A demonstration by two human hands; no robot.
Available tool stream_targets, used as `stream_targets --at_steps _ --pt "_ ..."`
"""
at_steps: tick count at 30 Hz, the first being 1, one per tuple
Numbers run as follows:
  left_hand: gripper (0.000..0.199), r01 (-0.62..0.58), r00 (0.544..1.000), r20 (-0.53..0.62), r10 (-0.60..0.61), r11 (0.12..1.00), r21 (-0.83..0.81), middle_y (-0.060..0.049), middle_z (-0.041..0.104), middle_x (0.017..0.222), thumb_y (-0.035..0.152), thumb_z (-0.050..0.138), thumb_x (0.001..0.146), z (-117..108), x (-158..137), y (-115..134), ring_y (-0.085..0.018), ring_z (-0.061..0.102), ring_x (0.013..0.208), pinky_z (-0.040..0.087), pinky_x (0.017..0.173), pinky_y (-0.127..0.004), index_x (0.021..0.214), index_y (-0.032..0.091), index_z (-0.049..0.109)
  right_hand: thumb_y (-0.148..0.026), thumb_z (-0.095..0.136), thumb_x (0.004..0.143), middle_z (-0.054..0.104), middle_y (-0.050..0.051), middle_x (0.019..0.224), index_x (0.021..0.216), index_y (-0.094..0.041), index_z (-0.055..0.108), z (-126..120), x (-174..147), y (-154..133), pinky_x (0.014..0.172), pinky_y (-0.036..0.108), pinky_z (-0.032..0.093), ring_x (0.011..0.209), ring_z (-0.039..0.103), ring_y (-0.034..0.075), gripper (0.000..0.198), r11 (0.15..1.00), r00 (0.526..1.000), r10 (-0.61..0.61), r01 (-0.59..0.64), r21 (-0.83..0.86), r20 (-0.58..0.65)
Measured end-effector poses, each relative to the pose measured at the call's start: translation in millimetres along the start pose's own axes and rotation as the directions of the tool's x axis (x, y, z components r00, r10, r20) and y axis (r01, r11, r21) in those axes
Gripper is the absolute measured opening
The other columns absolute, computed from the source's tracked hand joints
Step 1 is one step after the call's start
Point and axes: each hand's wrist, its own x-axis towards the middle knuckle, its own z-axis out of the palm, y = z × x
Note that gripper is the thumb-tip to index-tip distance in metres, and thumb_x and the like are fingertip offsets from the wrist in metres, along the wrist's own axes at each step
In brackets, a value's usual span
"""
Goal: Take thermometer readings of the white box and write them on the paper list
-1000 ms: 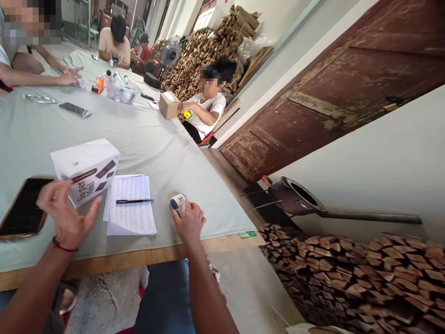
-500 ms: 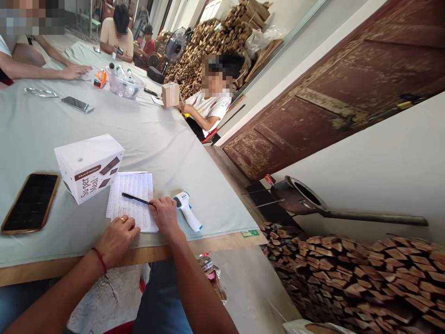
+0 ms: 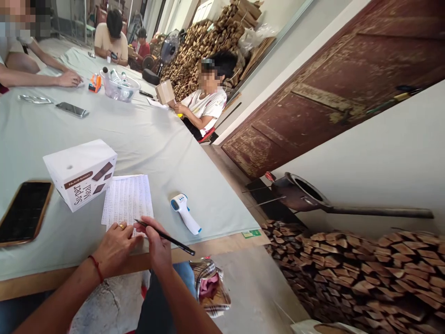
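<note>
A clear plastic basket holding bottles stands on the worktop beside an orange object. A fan stands near stacked firewood. A long-handled pan sits between a red-brown door and split logs.

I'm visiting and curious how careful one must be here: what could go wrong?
The pen in the right hand, near the table edge, might drop if the grip loosened. The papers by the left hand could slide if brushed. The thermometer, lying near that edge, might get knocked off.
</note>
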Motion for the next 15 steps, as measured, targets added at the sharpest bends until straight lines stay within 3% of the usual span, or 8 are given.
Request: stream_targets --at_steps 3,7,15 --pt "0.022 0.007 1.000 0.021 -0.007 1.000 0.006 -0.007 0.061 0.093 0.017 0.049 0.095 -0.8 0.3 -0.5 -0.022 0.055 0.087 0.040 0.075 -0.036 0.110 0.022 0.064 -0.037 0.064 0.071 0.070 0.002 0.069 0.080 -0.020 0.070 -3.9 4.4 7.2 0.063 0.031 0.051 0.065 0.064 0.018 0.020 0.997 0.999 0.036 -0.033 -0.074 0.034" --pt "0.023 0.016 0.999 0.052 -0.015 1.000 -0.017 -0.006 0.059 0.085 0.017 0.049 0.096 -3.1 -0.8 0.3 -0.023 0.055 0.085 0.040 0.074 -0.035 0.110 0.025 0.065 -0.033 0.066 0.065 0.064 -0.002 0.061 0.068 -0.021 0.063 -24.0 10.1 12.3 0.058 0.027 0.047 0.059 0.057 0.014 0.013 0.972 0.999 -0.043 0.034 -0.233 -0.033" --pt "0.021 0.044 0.998 0.044 -0.041 0.997 -0.067 -0.005 0.058 0.084 0.015 0.051 0.094 -0.4 -0.8 0.2 -0.020 0.053 0.080 0.041 0.074 -0.034 0.105 0.025 0.066 -0.034 0.060 0.068 0.060 -0.002 0.062 0.070 -0.021 0.060 -35.9 7.2 20.0 0.060 0.028 0.046 0.060 0.055 0.014 0.013 0.930 0.993 -0.107 0.084 -0.359 -0.044"
